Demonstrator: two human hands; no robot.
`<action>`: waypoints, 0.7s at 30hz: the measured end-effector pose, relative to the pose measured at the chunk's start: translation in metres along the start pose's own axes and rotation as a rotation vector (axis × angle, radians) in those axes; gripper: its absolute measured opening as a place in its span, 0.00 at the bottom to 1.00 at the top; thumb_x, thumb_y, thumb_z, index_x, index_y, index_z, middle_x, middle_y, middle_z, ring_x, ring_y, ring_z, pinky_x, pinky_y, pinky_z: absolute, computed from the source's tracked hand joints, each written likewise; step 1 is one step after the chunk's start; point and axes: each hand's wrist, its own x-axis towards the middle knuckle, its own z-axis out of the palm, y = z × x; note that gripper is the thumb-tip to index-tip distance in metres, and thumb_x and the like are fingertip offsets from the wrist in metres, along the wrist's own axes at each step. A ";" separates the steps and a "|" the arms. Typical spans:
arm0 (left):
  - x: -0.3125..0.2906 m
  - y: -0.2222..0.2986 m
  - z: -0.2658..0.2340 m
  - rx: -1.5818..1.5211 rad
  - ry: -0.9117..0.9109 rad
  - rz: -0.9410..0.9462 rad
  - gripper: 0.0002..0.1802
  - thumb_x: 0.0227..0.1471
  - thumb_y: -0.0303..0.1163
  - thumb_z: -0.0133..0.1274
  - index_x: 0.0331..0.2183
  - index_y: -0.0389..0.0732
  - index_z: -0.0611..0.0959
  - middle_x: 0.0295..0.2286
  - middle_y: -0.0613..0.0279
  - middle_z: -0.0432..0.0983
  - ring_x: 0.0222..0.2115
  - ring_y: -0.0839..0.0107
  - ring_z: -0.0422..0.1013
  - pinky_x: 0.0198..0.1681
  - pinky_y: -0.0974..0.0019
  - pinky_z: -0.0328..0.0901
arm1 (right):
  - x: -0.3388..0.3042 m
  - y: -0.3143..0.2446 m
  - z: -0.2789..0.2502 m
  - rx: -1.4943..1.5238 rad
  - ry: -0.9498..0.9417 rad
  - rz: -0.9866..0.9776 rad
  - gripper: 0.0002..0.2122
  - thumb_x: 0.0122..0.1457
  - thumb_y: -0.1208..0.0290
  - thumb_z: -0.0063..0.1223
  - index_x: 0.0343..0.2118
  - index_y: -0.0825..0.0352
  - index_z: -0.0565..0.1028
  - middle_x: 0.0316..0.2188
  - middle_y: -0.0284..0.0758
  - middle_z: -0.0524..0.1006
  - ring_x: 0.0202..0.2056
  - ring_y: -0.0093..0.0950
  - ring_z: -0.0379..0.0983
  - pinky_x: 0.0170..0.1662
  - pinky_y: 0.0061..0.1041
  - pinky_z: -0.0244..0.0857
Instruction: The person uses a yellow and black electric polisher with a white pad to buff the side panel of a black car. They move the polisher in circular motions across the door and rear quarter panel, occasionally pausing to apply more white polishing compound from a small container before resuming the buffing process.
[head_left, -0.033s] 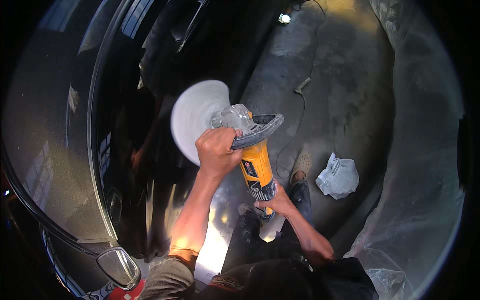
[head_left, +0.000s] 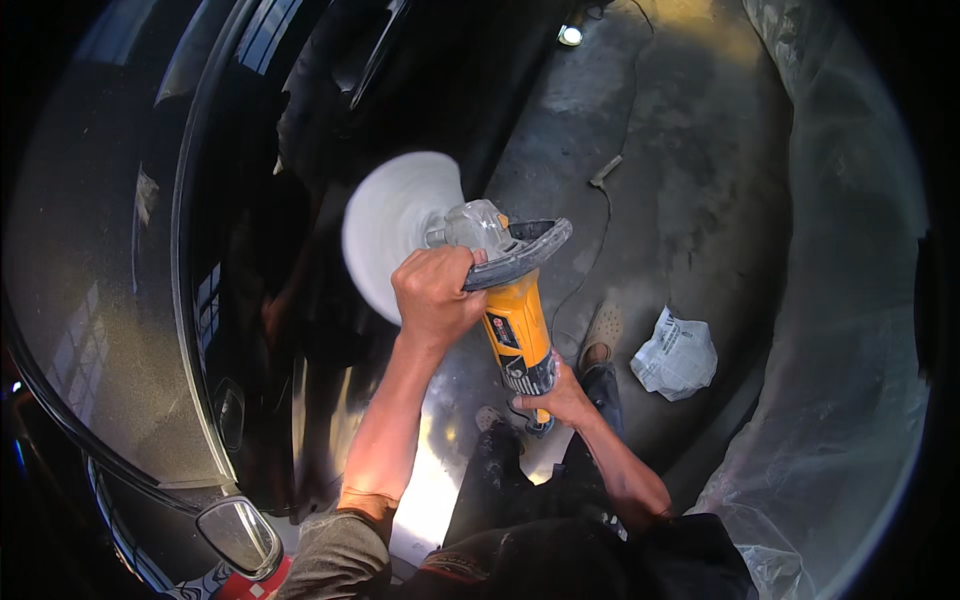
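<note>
A yellow and black car polisher (head_left: 516,322) is in both my hands, with its round white pad (head_left: 395,235) facing left toward the glossy black car side (head_left: 310,240). The pad looks smeared, as if spinning, and its lower edge passes behind my hand. My left hand (head_left: 436,290) is closed around the black loop handle (head_left: 530,255) near the metal head. Lower down, my right hand (head_left: 563,396) wraps the rear of the yellow body. Whether the pad touches the car panel I cannot tell.
A dark cable with a pale connector (head_left: 606,170) runs along the grey floor (head_left: 700,220). A crumpled printed sheet (head_left: 676,354) lies right of my shoes. Clear plastic sheeting (head_left: 850,330) hangs at the right. The car's side mirror (head_left: 240,536) juts out at lower left. A lamp (head_left: 570,36) shines far ahead.
The polisher has shifted very slightly, its pad a little higher and its handle a touch to the right. Both hands keep their hold.
</note>
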 end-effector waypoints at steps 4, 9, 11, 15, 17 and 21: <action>0.073 -0.003 0.047 -0.024 0.035 -0.013 0.18 0.44 0.25 0.65 0.15 0.39 0.70 0.13 0.56 0.66 0.14 0.57 0.63 0.20 0.59 0.59 | 0.036 -0.070 -0.059 -0.135 0.067 -0.013 0.43 0.39 0.80 0.77 0.59 0.67 0.62 0.49 0.32 0.75 0.52 0.24 0.71 0.59 0.28 0.63; 0.125 -0.015 0.081 -0.048 0.089 0.007 0.18 0.45 0.25 0.65 0.15 0.39 0.71 0.13 0.57 0.65 0.12 0.61 0.62 0.19 0.62 0.57 | 0.074 -0.124 -0.097 -0.209 0.130 -0.032 0.43 0.39 0.79 0.77 0.60 0.69 0.62 0.49 0.33 0.76 0.52 0.24 0.71 0.59 0.28 0.63; 0.144 -0.018 0.088 -0.044 0.107 0.028 0.17 0.45 0.26 0.65 0.15 0.40 0.72 0.12 0.59 0.66 0.12 0.64 0.63 0.18 0.63 0.57 | 0.088 -0.130 -0.109 -0.219 0.145 -0.101 0.43 0.39 0.79 0.77 0.61 0.69 0.62 0.50 0.34 0.76 0.53 0.25 0.71 0.60 0.28 0.63; 0.173 -0.035 0.104 -0.025 0.154 0.105 0.15 0.45 0.27 0.65 0.16 0.41 0.75 0.12 0.61 0.68 0.12 0.68 0.66 0.18 0.65 0.59 | 0.117 -0.154 -0.118 -0.254 0.164 -0.192 0.42 0.40 0.79 0.76 0.59 0.69 0.64 0.51 0.35 0.77 0.53 0.26 0.72 0.60 0.28 0.64; 0.192 -0.037 0.108 -0.016 0.180 0.154 0.15 0.45 0.28 0.65 0.16 0.41 0.75 0.12 0.61 0.68 0.12 0.68 0.66 0.18 0.65 0.59 | 0.124 -0.170 -0.118 -0.264 0.178 -0.240 0.41 0.40 0.79 0.76 0.59 0.69 0.64 0.50 0.35 0.77 0.52 0.25 0.73 0.59 0.28 0.64; 0.201 -0.037 0.114 -0.068 0.196 0.177 0.14 0.44 0.28 0.63 0.16 0.42 0.74 0.12 0.61 0.69 0.12 0.67 0.66 0.18 0.64 0.60 | 0.133 -0.170 -0.108 -0.262 0.224 -0.277 0.40 0.39 0.78 0.77 0.57 0.69 0.65 0.48 0.34 0.78 0.50 0.24 0.73 0.58 0.28 0.65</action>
